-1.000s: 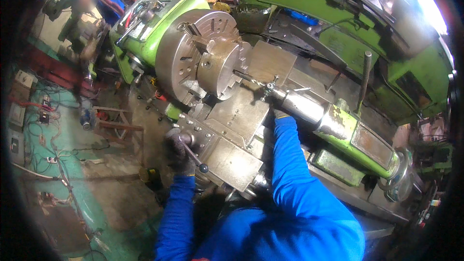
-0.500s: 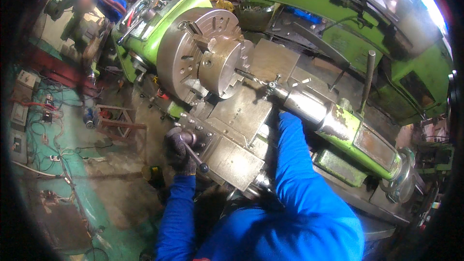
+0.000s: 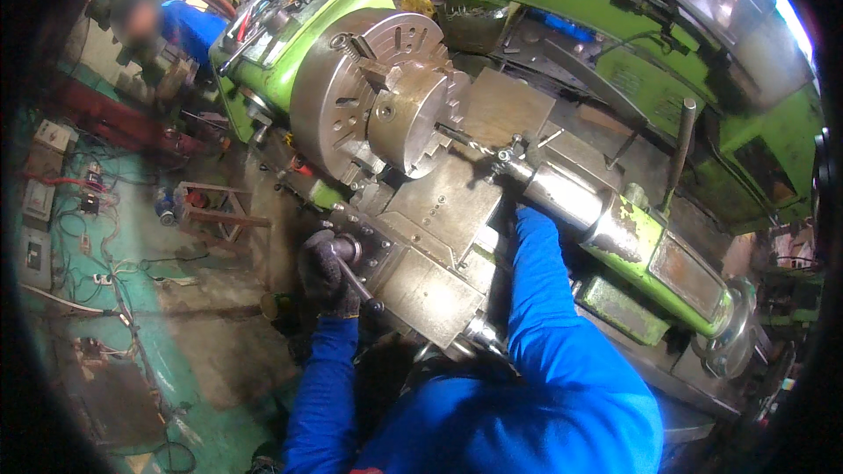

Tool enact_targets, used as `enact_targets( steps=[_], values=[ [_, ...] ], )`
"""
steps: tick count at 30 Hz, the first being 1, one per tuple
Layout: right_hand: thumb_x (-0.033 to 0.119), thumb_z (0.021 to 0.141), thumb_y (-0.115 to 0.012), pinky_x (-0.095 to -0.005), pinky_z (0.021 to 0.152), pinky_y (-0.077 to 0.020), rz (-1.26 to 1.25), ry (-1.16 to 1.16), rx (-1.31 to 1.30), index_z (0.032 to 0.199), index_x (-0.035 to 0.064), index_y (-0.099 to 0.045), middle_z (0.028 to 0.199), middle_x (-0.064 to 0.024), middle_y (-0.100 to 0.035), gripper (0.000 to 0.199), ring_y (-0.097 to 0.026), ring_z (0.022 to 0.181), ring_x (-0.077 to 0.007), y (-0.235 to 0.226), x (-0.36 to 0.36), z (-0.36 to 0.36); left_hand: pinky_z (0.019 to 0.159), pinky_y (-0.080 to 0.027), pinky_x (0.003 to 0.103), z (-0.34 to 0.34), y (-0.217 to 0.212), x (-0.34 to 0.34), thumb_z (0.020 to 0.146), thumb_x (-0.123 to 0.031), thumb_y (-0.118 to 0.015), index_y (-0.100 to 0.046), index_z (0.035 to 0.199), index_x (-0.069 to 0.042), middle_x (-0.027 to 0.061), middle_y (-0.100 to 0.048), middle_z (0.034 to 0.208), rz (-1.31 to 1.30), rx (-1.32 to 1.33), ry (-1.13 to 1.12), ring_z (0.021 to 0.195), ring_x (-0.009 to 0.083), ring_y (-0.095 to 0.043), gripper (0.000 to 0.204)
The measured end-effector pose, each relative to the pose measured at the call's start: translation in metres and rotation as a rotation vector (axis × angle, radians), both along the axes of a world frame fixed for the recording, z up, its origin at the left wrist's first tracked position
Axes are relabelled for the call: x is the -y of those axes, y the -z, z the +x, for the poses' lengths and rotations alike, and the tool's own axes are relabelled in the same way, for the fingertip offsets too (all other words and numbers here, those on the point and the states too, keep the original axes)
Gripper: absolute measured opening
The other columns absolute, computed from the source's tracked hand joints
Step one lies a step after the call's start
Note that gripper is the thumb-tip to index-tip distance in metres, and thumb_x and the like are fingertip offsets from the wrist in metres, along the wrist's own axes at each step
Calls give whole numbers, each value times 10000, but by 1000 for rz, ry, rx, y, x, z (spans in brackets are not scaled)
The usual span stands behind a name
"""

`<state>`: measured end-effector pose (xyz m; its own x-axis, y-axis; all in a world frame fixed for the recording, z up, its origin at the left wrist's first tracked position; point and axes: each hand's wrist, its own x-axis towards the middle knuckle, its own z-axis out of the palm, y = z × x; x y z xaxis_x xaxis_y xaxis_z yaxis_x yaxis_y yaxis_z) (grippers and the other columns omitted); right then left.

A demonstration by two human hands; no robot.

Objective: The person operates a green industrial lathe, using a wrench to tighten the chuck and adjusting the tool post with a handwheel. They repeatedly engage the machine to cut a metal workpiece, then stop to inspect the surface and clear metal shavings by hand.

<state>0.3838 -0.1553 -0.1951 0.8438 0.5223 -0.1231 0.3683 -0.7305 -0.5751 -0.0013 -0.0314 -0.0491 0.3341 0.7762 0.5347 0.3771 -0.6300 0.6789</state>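
Two arms in blue sleeves come up from the bottom edge toward a big green lathe [image 3: 290,44]; the round grey chuck [image 3: 386,105] is the thing to find everything else by; it sits on the green head of the machine and holds a round metal piece [image 3: 413,127] in its middle; I think the chuck's steps grip the piece so that it stays put

Below the chuck and a little to its left, the left hand [image 3: 327,274] wears a dark glove; its fingers are curled tight around a crank handle [image 3: 356,276] on the grey carriage [image 3: 439,237], likely because that handle moves the carriage along

To the right of the chuck a thin drill bit [image 3: 474,146] points at the middle of the piece; its tip is very near the piece, but I cannot tell if they touch; the bit sticks out of a shiny barrel [image 3: 566,197], which runs into the green tailstock [image 3: 676,263] farther right and lower

The right sleeve [image 3: 544,298] reaches up to a spot just under the barrel, right of the chuck; the right hand itself is hidden there, so I cannot tell if it is open or holds anything

Far up and left of the chuck, another person in blue [image 3: 189,26] stands by the wall
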Motion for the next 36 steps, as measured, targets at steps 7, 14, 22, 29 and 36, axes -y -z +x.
enact_targets(
  steps=[7,14,22,29,36],
  values=[
    [322,1008,-510,-441,1142,-404,12,-9,-6,1442,55,-500,1447,-211,-557,510,-517,1359,-343,2,-4,-2,995,-503,401,0,1,-2,953,-311,-639,-647,1129,-36,138,-666,1121,-23,14,-3,1074,286,-633,327],
    [314,1015,-500,-439,1140,-404,37,-17,-14,1449,52,-493,1452,-213,-552,507,-514,1362,-343,5,-17,-4,991,-505,403,-3,4,-2,912,-297,-694,-647,1137,-45,136,-668,1126,-50,16,-6,1081,289,-635,341],
    [304,1023,-488,-437,1139,-405,49,-13,-5,1457,49,-484,1458,-216,-547,504,-512,1364,-344,5,-15,-7,975,-509,436,2,2,5,815,-265,-787,-659,1111,-65,140,-685,1118,-4,-63,-61,1080,337,-647,380],
    [296,1030,-478,-435,1138,-406,54,2,-4,1464,46,-477,1463,-218,-542,501,-510,1367,-344,9,-15,-18,985,-493,416,-5,1,0,972,-346,-608,-666,1087,-49,127,-684,1108,142,-213,-58,1079,295,-649,323],
    [288,1037,-468,-433,1136,-406,86,23,-7,1471,43,-469,1469,-220,-538,499,-507,1369,-345,12,-25,-20,980,-487,378,-3,-6,2,1038,-326,-536,-658,1098,-37,118,-685,1094,235,-281,-78,1050,261,-650,320]
  ],
)
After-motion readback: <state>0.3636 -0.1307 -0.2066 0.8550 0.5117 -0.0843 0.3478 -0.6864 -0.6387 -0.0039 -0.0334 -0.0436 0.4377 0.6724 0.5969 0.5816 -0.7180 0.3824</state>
